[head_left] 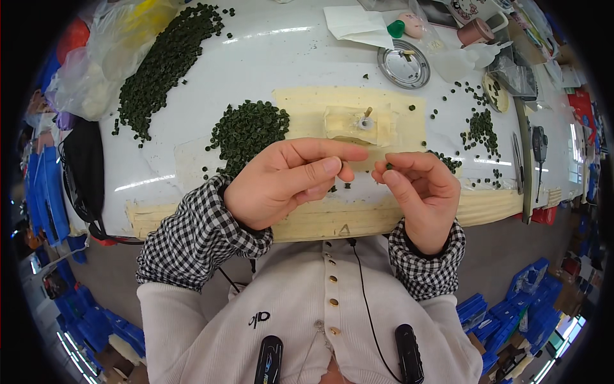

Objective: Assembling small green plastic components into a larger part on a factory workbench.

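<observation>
Both my hands hover over the front of the table, fingertips a short gap apart. The thumb of my left hand [281, 179] presses toward the bent fingers while its index finger points right; whatever sits in that pinch is too small to make out. Between thumb and fingertips, my right hand [427, 192] pinches a small dark green piece [389, 166]. Just beyond the hands stands a taped block [339, 121] with a short upright peg [367, 114]. A heap of small round dark green pieces [249, 131] lies beyond my left hand, and a few more pieces lie partly behind my right hand.
A longer heap of green pieces [169, 67] stretches along the far left, beside plastic bags [96, 70]. Loose pieces [481, 131] scatter at right, near tweezers [517, 163]. A round metal dish [404, 64] and white paper [358, 25] lie at the back. Yellow tape [307, 221] covers the front edge.
</observation>
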A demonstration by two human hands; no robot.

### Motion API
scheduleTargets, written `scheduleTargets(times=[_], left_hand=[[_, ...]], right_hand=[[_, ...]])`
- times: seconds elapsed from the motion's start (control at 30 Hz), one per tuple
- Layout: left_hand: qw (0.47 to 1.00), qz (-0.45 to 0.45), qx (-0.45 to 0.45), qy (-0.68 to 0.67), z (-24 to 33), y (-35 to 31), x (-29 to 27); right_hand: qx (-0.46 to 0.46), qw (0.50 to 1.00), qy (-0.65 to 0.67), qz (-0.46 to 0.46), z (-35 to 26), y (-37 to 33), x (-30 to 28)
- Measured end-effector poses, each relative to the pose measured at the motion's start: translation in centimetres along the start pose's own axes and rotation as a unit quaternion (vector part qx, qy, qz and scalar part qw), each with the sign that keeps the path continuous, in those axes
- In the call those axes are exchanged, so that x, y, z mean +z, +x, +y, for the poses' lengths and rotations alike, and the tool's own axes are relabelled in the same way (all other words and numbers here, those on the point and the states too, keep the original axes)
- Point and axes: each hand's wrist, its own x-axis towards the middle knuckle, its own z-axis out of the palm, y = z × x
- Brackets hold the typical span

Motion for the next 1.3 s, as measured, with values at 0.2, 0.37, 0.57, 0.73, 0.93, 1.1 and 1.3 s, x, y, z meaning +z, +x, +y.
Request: scheduleTargets(times=[0.2,0.37,0.57,0.73,0.93,1.1,1.3], left_hand=[[1.0,0.003,0.015,-0.026,-0.1,-0.2,-0.7],[0.996,0.072,0.025,0.042,0.3,-0.4,0.6],[0.992,0.066,0.066,0.089,-0.3,-0.2,-0.1],[0.989,0.082,0.07,0.099,-0.3,-0.4,0.1],[0.99,0.082,0.075,0.082,-0.4,-0.5,0.1],[0.989,0.082,0.082,0.095,-0.4,-0.4,0.1],[0.988,0.082,0.082,0.105,-0.4,-0.5,0.1]], right_hand=[[-0.003,1.0,0.02,-0.005,-0.1,-0.1,0.3],[-0.039,0.999,0.013,-0.028,0.6,0.0,1.1],[-0.089,0.994,-0.049,-0.046,0.5,0.4,1.6],[-0.103,0.991,-0.076,-0.031,0.4,0.4,2.0],[-0.108,0.991,-0.071,-0.033,0.7,0.4,2.0],[-0.083,0.995,-0.025,-0.044,0.9,0.4,1.9],[-0.086,0.995,-0.027,-0.052,1.1,0.3,1.9]])
